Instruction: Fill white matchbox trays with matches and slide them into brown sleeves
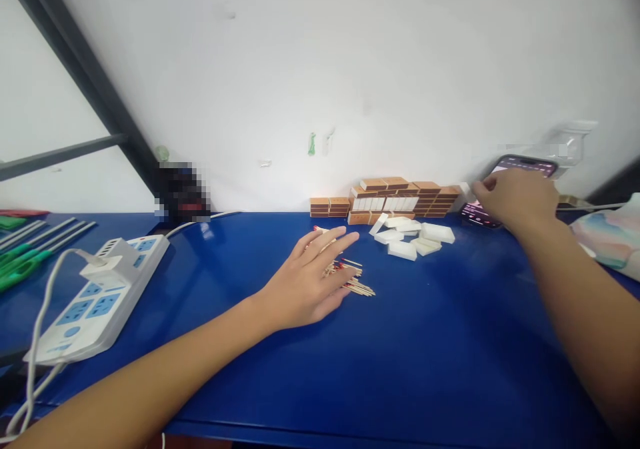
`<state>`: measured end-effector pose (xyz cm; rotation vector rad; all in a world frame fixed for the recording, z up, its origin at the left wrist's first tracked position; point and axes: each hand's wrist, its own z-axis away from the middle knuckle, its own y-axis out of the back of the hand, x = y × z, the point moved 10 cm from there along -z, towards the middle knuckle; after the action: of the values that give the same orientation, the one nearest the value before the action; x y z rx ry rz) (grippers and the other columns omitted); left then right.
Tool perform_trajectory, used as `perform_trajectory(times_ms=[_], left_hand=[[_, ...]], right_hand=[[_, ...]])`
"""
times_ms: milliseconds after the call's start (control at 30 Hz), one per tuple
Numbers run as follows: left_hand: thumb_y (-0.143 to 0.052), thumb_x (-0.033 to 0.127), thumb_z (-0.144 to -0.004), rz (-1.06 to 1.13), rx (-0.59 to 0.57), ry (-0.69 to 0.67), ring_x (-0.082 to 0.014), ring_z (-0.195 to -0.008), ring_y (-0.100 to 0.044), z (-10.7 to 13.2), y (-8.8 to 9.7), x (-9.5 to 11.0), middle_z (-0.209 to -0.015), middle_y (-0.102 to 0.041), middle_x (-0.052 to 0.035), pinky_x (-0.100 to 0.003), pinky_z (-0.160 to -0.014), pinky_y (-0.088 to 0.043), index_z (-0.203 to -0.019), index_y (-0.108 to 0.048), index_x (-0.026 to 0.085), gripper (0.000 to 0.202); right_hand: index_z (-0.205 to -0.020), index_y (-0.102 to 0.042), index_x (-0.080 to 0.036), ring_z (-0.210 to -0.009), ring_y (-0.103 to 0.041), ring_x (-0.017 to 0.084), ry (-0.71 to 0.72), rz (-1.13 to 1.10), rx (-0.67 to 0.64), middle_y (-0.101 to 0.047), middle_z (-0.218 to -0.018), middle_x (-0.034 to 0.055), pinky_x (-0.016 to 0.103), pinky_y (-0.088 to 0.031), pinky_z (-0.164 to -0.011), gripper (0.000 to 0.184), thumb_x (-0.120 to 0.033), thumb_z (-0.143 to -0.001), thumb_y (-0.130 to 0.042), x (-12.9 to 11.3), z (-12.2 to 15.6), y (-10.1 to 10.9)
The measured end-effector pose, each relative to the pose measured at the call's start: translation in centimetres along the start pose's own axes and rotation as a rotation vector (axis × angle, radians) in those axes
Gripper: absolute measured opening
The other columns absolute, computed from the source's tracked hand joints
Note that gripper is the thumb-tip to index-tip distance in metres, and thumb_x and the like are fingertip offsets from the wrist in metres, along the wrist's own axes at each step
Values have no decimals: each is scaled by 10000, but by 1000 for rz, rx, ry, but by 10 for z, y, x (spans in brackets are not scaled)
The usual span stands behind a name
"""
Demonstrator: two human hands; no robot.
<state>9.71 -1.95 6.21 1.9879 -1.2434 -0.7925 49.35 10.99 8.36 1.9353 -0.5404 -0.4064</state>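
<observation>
My left hand (307, 279) lies flat on the blue table (430, 355), fingers stretched out over a small pile of matchsticks (353, 279). My right hand (515, 199) reaches to the far right and rests on a phone (525, 166) propped against the wall, its fingers curled over the lit screen. Between the hands, against the wall, stands a stack of brown matchboxes (400, 199). Several white inner trays (413, 239) lie loose in front of the stack.
A white power strip (95, 292) with a plugged-in adapter and cable lies at the left. Green-handled tools (25, 259) rest at the far left edge. A patterned cloth (613, 235) sits at the right. A dark metal frame (85, 75) slants up the wall.
</observation>
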Motion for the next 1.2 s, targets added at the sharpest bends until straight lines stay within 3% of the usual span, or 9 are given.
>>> perform_trajectory(times_ms=[167,367,667,867,1000,1100,1200], left_hand=[[-631,268,-965,-16,-2,1,-331,-1527,-340,-1,2,-2,-1583,-449,-180,-583,-1213,-334,-1179,-658,189,230],[-626,267,-967,-15,7,-12,-326,-1522,-353,-1,3,1,-1575,-463,-174,-574,-1210,-341,-1163,-655,195,211],[-614,269,-971,-12,-18,0,-317,-1534,-332,0,1,0,-1590,-445,-165,-578,-1211,-337,-1175,-637,214,213],[-602,279,-981,-10,-30,3,-312,-1532,-335,-1,2,1,-1588,-449,-158,-566,-1213,-338,-1186,-634,214,218],[-593,275,-983,-32,-35,-2,-323,-1527,-340,-1,3,-1,-1590,-445,-164,-565,-1204,-347,-1193,-642,200,229],[-592,281,-983,-65,10,12,-322,-1473,-414,0,7,-17,-1512,-535,-149,-547,-1177,-383,-1207,-651,188,250],[-610,282,-971,-92,101,162,-291,-1317,-547,6,16,-57,-1287,-683,-97,-500,-1096,-462,-1181,-670,199,234]], right_hand=[[-1145,-754,-179,-920,-641,317,24,-73,25,-747,-1028,173,408,-470,-754,446,-462,-966,-460,11,3,-11],[-962,-776,-188,-875,-646,317,59,-107,-54,-746,-953,152,406,-465,-750,338,-446,-864,-582,12,3,-34],[-897,-746,-185,-812,-637,274,118,-193,-214,-745,-879,115,359,-437,-710,359,-521,-828,-642,5,15,-53],[-965,-716,-176,-829,-645,235,121,-268,-229,-749,-940,106,328,-437,-720,299,-439,-877,-605,-1,23,-51],[-977,-705,-150,-865,-636,241,166,-253,-203,-738,-965,127,333,-432,-752,258,-368,-889,-599,-2,24,-33],[-909,-723,-163,-781,-615,239,268,-236,-237,-728,-864,106,345,-417,-708,219,-362,-864,-643,-13,26,-23],[-840,-748,-214,-632,-585,192,421,-261,-283,-695,-700,35,313,-415,-639,238,-441,-855,-678,-31,32,-17]])
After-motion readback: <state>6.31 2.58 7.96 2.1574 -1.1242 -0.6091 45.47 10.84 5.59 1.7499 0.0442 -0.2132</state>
